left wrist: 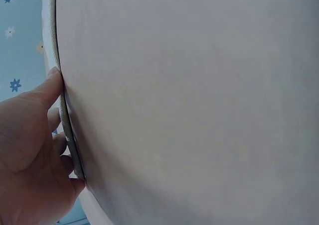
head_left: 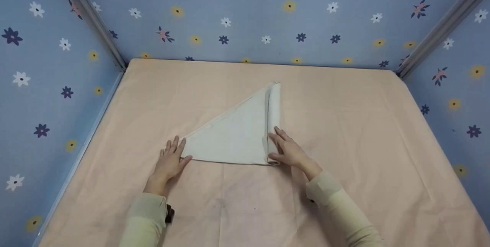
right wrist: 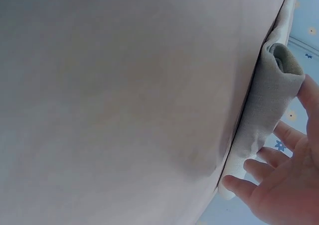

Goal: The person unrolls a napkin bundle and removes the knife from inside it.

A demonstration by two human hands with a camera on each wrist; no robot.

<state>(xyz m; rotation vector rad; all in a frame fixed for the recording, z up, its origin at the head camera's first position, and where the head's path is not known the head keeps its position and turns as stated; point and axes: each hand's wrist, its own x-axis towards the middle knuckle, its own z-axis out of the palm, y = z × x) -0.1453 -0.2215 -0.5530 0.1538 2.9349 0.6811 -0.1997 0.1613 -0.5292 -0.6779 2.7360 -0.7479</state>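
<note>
Left hand (head_left: 169, 161), fingers straight, resting flat on the pointed corner of a folded triangular cloth (head_left: 237, 134). Right hand (head_left: 288, 149), fingers extended, pressing its rolled edge. Peach-covered tabletop (head_left: 363, 132) beneath.

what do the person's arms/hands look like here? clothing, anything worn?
Both hands are bare: left hand, right hand, no gloves or rings visible. Long pale yellow-green sleeves cover both arms to the wrists. A small dark device sits at the left cuff, another barely shows at the right cuff.
</note>
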